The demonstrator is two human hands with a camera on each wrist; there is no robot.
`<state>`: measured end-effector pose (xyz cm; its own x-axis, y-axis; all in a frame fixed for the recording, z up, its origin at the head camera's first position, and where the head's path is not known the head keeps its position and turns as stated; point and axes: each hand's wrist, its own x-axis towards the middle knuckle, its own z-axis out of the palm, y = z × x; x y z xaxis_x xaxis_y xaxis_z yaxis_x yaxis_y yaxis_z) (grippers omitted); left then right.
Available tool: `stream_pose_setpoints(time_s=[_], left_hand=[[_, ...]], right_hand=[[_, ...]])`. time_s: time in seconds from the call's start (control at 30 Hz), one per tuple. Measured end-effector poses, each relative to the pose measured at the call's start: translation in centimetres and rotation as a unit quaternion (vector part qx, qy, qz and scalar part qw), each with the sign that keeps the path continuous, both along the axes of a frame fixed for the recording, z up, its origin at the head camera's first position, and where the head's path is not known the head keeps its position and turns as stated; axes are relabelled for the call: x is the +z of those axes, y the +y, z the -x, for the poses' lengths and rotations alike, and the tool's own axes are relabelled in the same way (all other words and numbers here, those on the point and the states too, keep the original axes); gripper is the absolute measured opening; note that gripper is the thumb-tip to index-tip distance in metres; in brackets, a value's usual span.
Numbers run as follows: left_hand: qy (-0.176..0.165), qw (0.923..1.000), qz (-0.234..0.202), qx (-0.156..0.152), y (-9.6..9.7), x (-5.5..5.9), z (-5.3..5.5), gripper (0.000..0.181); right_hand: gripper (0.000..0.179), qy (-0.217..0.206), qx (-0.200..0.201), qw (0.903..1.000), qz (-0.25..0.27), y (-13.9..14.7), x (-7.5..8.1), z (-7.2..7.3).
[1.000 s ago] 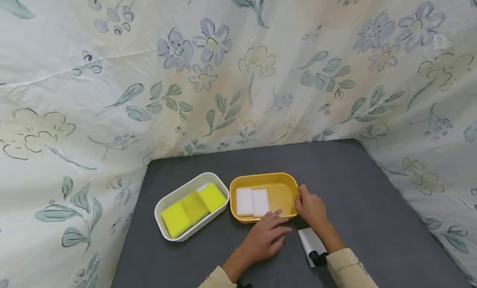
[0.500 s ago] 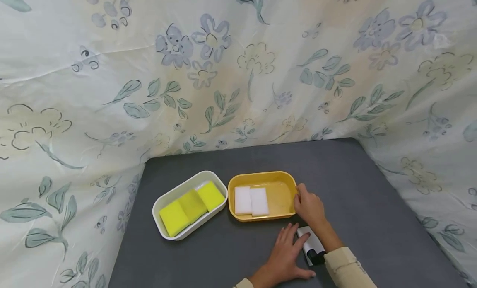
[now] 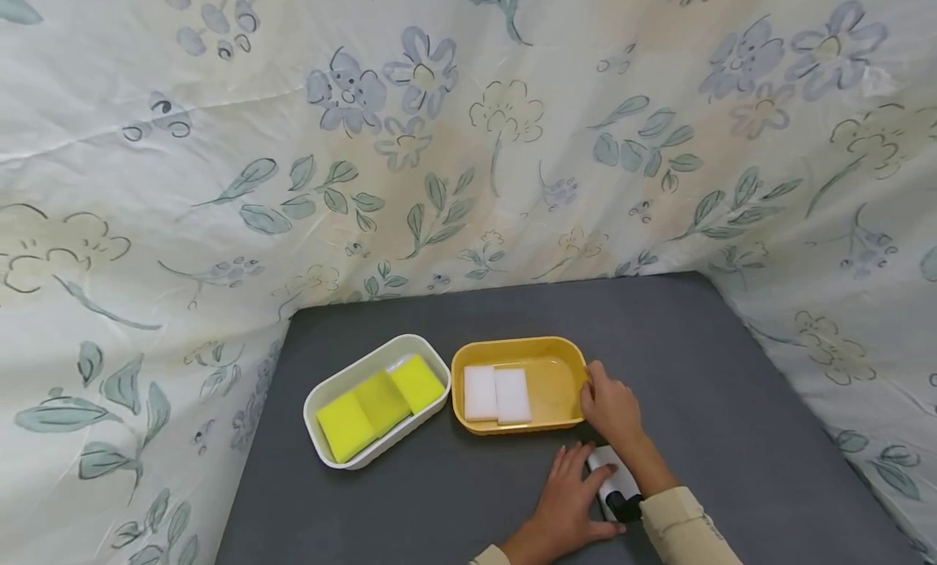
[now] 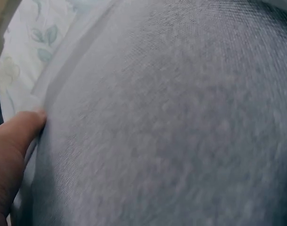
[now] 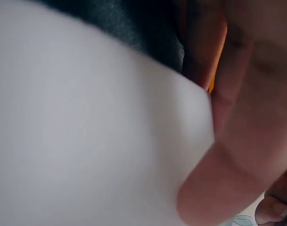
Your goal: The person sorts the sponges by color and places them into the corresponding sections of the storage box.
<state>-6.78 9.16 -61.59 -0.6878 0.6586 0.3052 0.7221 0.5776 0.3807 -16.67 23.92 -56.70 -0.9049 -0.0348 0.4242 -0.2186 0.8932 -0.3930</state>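
Note:
In the head view, my right hand [image 3: 613, 406] grips the right end of a yellow tray [image 3: 552, 386]. Two white sponge-like blocks [image 3: 481, 394] lie side by side in the tray's left half. Below my right wrist is a white slab [image 3: 613, 475], partly covered by that forearm and a black piece; its kind is unclear. My left hand [image 3: 564, 500] is spread at the slab's left side, index finger over its edge and thumb near its lower end. Whether it presses on it cannot be told. The right wrist view shows a white surface [image 5: 86, 132] up close.
A white tray [image 3: 329, 382] with yellow sponges [image 3: 384, 402] stands slanted left of the yellow tray, their rims almost touching. The dark grey table [image 3: 732, 435] meets a floral cloth [image 3: 512, 167] at the back and sides.
My left hand has moved from the yellow tray's near rim right and down to the white slab, fingers spreading. My right hand has stayed on the tray.

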Motion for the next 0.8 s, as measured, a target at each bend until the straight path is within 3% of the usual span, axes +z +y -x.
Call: stream_pose_setpoints(time_s=[0.2,0.47,0.57,0.67,0.8], left_hand=[[-0.045,0.9978,-0.037,-0.032,-1.6,0.0,0.5,0.069],[-0.036,0.9984,-0.040,-0.013,-4.6,0.0,0.2,0.065],[-0.048,0.9979,-0.043,-0.011,-5.4,0.0,0.2,0.064],[-0.068,0.9966,-0.043,-0.018,-6.2,0.5,0.3,0.063],[-0.086,0.9944,-0.050,-0.036,-6.9,2.2,0.6,0.061]], right_hand=[[0.017,0.005,-0.002,1.0000,0.002,-0.2,-0.1,0.0],[0.017,0.009,0.001,0.9999,0.011,-0.2,0.0,0.1],[0.017,0.004,0.001,0.9999,0.012,-0.2,0.0,0.1],[0.017,0.004,0.003,0.9999,0.014,-0.3,0.0,0.1],[0.017,0.014,0.002,0.9998,0.012,-0.2,0.0,0.0]])
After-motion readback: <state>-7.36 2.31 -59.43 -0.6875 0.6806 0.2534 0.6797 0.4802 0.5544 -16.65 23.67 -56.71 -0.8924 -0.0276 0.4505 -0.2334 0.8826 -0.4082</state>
